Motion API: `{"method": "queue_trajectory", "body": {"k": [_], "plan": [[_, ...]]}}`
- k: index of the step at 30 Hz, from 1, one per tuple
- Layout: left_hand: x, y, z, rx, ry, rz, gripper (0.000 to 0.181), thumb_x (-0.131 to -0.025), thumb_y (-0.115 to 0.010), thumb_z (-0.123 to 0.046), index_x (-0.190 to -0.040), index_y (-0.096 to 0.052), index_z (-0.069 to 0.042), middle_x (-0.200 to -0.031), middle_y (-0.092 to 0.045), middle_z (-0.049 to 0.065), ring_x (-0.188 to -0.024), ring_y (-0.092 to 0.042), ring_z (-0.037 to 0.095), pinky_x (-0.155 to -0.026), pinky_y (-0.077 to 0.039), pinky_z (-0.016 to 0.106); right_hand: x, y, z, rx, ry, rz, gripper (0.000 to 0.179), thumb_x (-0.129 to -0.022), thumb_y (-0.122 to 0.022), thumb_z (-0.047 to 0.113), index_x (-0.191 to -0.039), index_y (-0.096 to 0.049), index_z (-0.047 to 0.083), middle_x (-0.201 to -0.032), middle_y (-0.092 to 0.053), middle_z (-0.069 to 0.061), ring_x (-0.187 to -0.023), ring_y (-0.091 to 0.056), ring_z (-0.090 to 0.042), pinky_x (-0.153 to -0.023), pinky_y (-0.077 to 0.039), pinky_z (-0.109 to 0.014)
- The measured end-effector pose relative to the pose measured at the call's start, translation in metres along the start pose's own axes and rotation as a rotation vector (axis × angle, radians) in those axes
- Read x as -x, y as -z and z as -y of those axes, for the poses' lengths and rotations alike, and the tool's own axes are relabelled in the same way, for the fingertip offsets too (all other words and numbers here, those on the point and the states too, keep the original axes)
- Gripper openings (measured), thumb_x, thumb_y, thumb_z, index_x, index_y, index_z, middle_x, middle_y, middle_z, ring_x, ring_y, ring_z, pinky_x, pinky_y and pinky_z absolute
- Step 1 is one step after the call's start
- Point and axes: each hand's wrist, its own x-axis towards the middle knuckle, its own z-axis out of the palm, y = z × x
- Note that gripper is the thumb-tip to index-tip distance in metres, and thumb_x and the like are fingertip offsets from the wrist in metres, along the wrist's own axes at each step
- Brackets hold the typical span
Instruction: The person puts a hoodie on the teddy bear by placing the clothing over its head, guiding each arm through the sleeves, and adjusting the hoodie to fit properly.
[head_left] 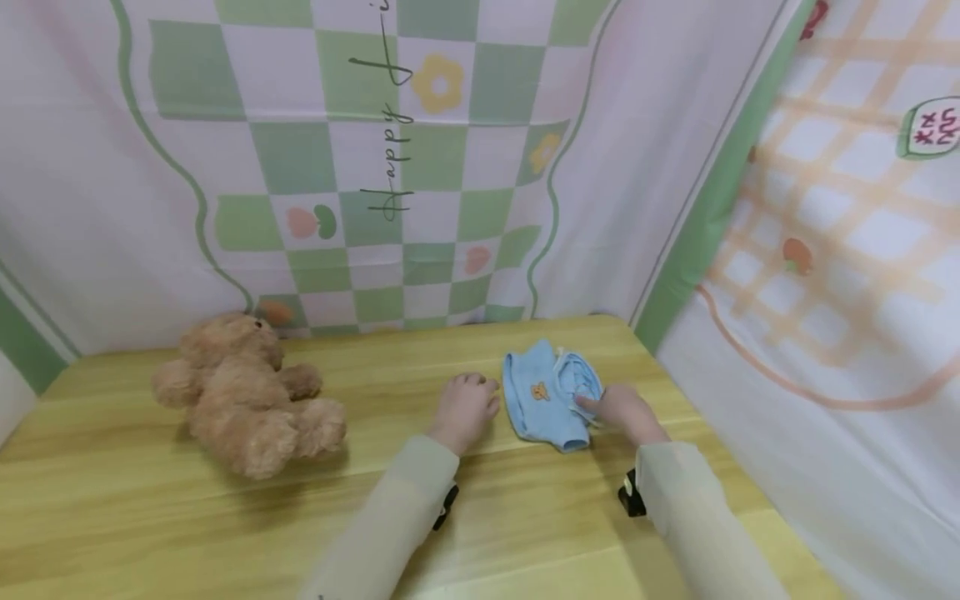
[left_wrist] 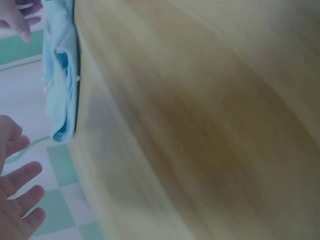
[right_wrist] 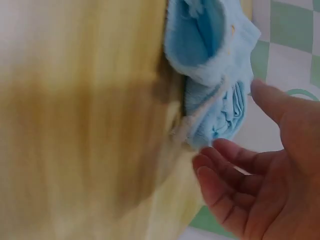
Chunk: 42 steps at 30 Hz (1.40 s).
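Note:
A small light-blue doll hoodie (head_left: 534, 417) with a bear patch on its chest lies flat on the wooden table, its hood (head_left: 576, 377) toward the right. My right hand (head_left: 626, 412) is at the hood. In the right wrist view the thumb and loosely bent fingers (right_wrist: 222, 197) stand apart, fingertips right at the hood's edge. To the left of the hoodie is my left hand (head_left: 462, 410), low over the table. Its fingers (left_wrist: 25, 202) are relaxed and spread in the left wrist view, with nothing held. A brown teddy bear (head_left: 240, 392) lies on its back at the left.
The wooden table (head_left: 390, 533) ends at a back edge against a green-and-white checkered cloth (head_left: 435, 158). Another cloth with an orange grid (head_left: 847, 217) hangs along the right side. Black wrist cameras (head_left: 632, 493) sit under both sleeves.

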Motion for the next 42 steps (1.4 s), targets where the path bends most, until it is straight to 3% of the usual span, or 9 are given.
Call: {"method": "queue_trajectory", "body": {"k": [4, 8, 14, 17, 22, 26, 30, 35, 42], "plan": [[-0.005, -0.009, -0.003, 0.036, 0.0, -0.002, 0.026, -0.094, -0.059, -0.026, -0.116, -0.069, -0.015, -0.114, -0.069, 0.007, -0.11, -0.062, 0.024, -0.1, -0.047, 0.039, 0.011, -0.008, -0.002, 0.0, -0.008, 0.039, 0.046, -0.091, -0.056, 0.049, -0.074, -0.054, 0.006, -0.072, -0.055, -0.007, -0.064, -0.05, -0.017, -0.062, -0.047, -0.034], [-0.013, -0.016, -0.006, 0.051, 0.043, 0.003, 0.027, -0.094, -0.06, -0.026, -0.117, -0.068, -0.014, -0.116, -0.068, 0.007, -0.112, -0.062, 0.024, -0.102, -0.046, 0.039, 0.014, -0.017, -0.004, -0.036, 0.05, 0.025, 0.037, -0.088, -0.065, 0.037, -0.072, -0.056, 0.005, -0.069, -0.054, -0.005, -0.064, -0.049, -0.016, -0.062, -0.046, -0.032], [-0.025, -0.027, -0.013, 0.054, 0.104, 0.097, 0.04, -0.094, -0.059, -0.031, -0.132, -0.057, -0.017, -0.131, -0.059, 0.009, -0.123, -0.053, 0.027, -0.107, -0.042, 0.04, 0.011, -0.026, -0.006, -0.15, 0.075, 0.019, 0.032, -0.086, -0.067, 0.019, -0.061, -0.048, 0.013, -0.058, -0.042, 0.005, -0.055, -0.039, -0.009, -0.053, -0.035, -0.021], [-0.028, -0.035, -0.019, 0.037, 0.082, 0.164, 0.045, -0.097, -0.052, -0.035, -0.14, -0.048, -0.024, -0.144, -0.047, 0.01, -0.134, -0.043, 0.031, -0.112, -0.036, 0.043, 0.01, -0.027, -0.008, -0.164, 0.076, 0.021, 0.033, -0.086, -0.067, 0.017, -0.06, -0.046, 0.013, -0.057, -0.041, 0.004, -0.055, -0.039, -0.009, -0.053, -0.034, -0.022], [-0.026, -0.043, -0.024, -0.088, 0.02, 0.24, 0.04, -0.101, -0.039, -0.041, -0.14, -0.046, -0.035, -0.154, -0.034, 0.005, -0.141, -0.033, 0.03, -0.115, -0.031, 0.043, 0.008, -0.029, -0.011, -0.182, 0.068, 0.032, 0.034, -0.086, -0.066, 0.016, -0.06, -0.044, 0.014, -0.057, -0.041, 0.004, -0.055, -0.039, -0.01, -0.054, -0.035, -0.022], [-0.024, -0.043, -0.024, -0.145, -0.019, 0.239, 0.038, -0.101, -0.041, -0.043, -0.135, -0.054, -0.034, -0.154, -0.036, -0.001, -0.144, -0.031, 0.022, -0.117, -0.03, 0.041, 0.006, -0.03, -0.012, -0.177, 0.079, 0.015, 0.033, -0.085, -0.066, 0.016, -0.06, -0.045, 0.014, -0.058, -0.041, 0.004, -0.056, -0.039, -0.01, -0.054, -0.035, -0.023], [-0.023, -0.043, -0.022, -0.226, -0.082, 0.264, 0.04, -0.101, -0.038, -0.044, -0.136, -0.052, -0.03, -0.155, -0.033, -0.007, -0.146, -0.026, 0.015, -0.119, -0.026, 0.042, 0.009, -0.029, -0.012, -0.173, 0.085, 0.009, 0.031, -0.086, -0.066, 0.016, -0.062, -0.046, 0.012, -0.059, -0.042, 0.003, -0.056, -0.04, -0.011, -0.054, -0.035, -0.023], [-0.02, -0.045, -0.019, -0.259, -0.097, 0.283, 0.04, -0.101, -0.039, -0.045, -0.132, -0.052, -0.025, -0.148, -0.044, -0.007, -0.144, -0.032, 0.014, -0.12, -0.024, 0.043, 0.009, -0.032, -0.007, -0.187, 0.053, 0.023, 0.037, -0.091, -0.061, 0.03, -0.065, -0.043, 0.012, -0.059, -0.042, 0.002, -0.056, -0.039, -0.011, -0.053, -0.035, -0.024], [-0.02, -0.039, -0.012, -0.235, -0.094, 0.186, 0.029, -0.102, -0.041, -0.038, -0.119, -0.058, -0.022, -0.116, -0.069, -0.004, -0.124, -0.055, 0.017, -0.119, -0.025, 0.046, 0.002, -0.036, -0.001, -0.189, 0.061, 0.001, 0.044, -0.091, -0.062, 0.023, -0.056, -0.036, 0.016, -0.052, -0.033, 0.006, -0.05, -0.033, -0.009, -0.052, -0.031, -0.022]]}}
